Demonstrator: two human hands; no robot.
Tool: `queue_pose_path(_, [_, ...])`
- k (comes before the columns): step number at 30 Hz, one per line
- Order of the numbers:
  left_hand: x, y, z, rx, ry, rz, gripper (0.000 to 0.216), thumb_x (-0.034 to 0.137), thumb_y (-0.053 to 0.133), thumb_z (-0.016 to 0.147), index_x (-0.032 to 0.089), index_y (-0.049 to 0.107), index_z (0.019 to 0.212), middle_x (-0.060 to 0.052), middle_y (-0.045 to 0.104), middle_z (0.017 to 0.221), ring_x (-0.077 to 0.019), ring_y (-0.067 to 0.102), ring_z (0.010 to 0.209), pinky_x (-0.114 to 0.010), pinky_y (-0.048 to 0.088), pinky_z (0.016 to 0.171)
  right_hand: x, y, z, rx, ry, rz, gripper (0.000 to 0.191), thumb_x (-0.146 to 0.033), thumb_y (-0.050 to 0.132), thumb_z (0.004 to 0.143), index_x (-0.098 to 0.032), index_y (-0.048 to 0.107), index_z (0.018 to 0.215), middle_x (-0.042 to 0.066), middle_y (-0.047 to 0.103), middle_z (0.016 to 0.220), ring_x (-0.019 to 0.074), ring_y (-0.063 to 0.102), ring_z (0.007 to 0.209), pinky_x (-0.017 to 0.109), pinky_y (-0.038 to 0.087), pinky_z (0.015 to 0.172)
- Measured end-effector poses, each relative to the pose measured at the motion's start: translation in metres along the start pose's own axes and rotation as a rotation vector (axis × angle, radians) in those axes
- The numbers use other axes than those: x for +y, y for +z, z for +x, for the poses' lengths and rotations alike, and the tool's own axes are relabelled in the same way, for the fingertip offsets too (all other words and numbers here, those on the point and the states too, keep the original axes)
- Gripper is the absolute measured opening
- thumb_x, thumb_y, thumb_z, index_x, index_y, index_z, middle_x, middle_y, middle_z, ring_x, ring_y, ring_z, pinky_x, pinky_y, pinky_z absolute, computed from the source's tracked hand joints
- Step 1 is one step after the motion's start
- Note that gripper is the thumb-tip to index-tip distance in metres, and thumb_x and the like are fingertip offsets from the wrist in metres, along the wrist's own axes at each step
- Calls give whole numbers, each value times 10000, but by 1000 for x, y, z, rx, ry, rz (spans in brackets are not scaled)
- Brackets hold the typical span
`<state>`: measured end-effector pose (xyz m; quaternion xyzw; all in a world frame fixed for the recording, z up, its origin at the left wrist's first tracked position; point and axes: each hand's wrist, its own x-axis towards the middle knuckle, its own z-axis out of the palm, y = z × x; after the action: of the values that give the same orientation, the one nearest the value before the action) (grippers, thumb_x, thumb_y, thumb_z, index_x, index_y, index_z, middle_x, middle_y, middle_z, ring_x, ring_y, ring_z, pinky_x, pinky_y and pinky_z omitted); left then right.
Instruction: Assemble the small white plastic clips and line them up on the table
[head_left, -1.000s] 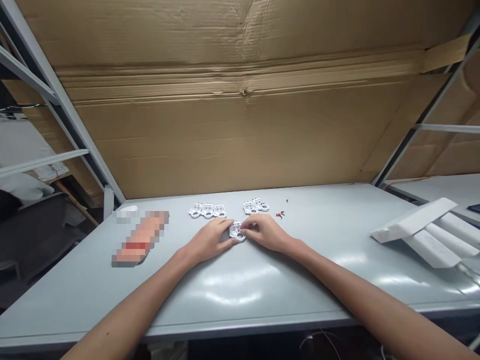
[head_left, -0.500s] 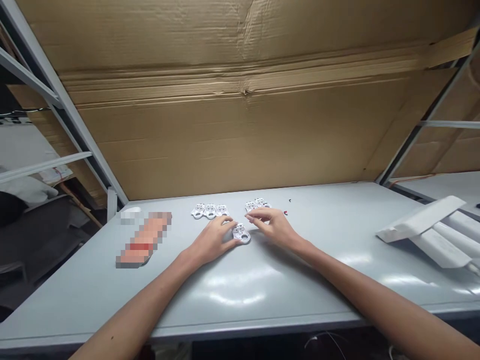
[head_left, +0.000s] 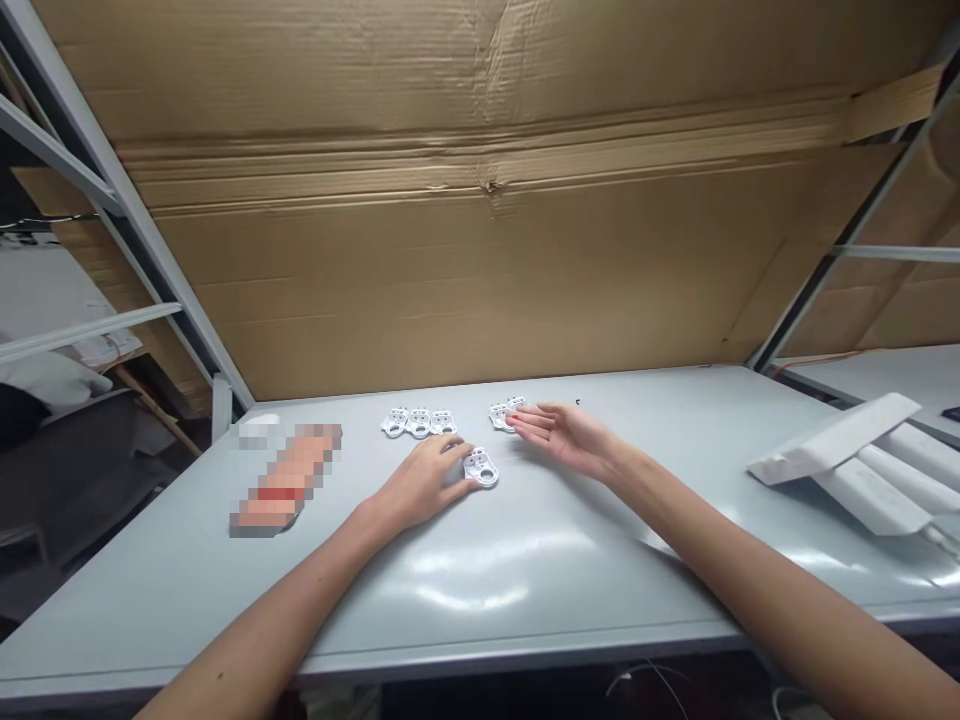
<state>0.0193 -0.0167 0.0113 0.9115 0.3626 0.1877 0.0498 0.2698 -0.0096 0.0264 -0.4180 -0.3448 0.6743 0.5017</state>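
My left hand point(head_left: 424, 480) rests on the grey table point(head_left: 525, 560), its bent fingers holding the left edge of a flat white plastic part point(head_left: 481, 468) with round holes. My right hand point(head_left: 574, 435) hovers just behind and to the right, fingers stretched out and palm turned left. Its fingertips reach a pair of the same white parts point(head_left: 504, 414), and a small red speck shows at them. A row of three more white parts point(head_left: 418, 423) lies behind my left hand.
A blurred orange and red object point(head_left: 285, 480) lies on the table at the left. White foam trays point(head_left: 862, 465) are stacked at the right edge. A large cardboard sheet point(head_left: 480, 230) stands behind the table, between metal shelf frames point(head_left: 127, 210).
My right hand has let go of the part by my left hand, moved back and right, and opened beside the pair of parts. My left hand has stayed on its part.
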Motion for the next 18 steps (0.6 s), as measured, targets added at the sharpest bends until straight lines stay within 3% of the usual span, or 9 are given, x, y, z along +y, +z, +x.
queue_pose_path(8, [-2,2,0,13,17,12,378,441,582,936,213,606,1236,-129,589,1273,-304,562,1171,-439,473,984,-10,-4,-5,50,-233,-318,242,-231,715,797,-181,673,1030,109,725,1100,240,668,1089,392,531,1013])
queue_pose_path(13, [-4,-2,1,43,96,4,342,403,578,944,205,627,1219,-134,607,1256,-298,553,1185,-457,452,1002,-15,-25,6,336,-493,-994,258,-153,573,816,-171,675,1053,112,709,1082,244,697,881,395,574,783])
queue_pose_path(18, [9,-16,-2,-6,258,-4,251,391,527,972,234,709,1046,-79,699,1114,-238,629,1040,-416,447,986,-10,-48,17,362,-518,-1320,390,-104,478,818,-158,625,1176,70,730,900,198,674,708,334,514,709])
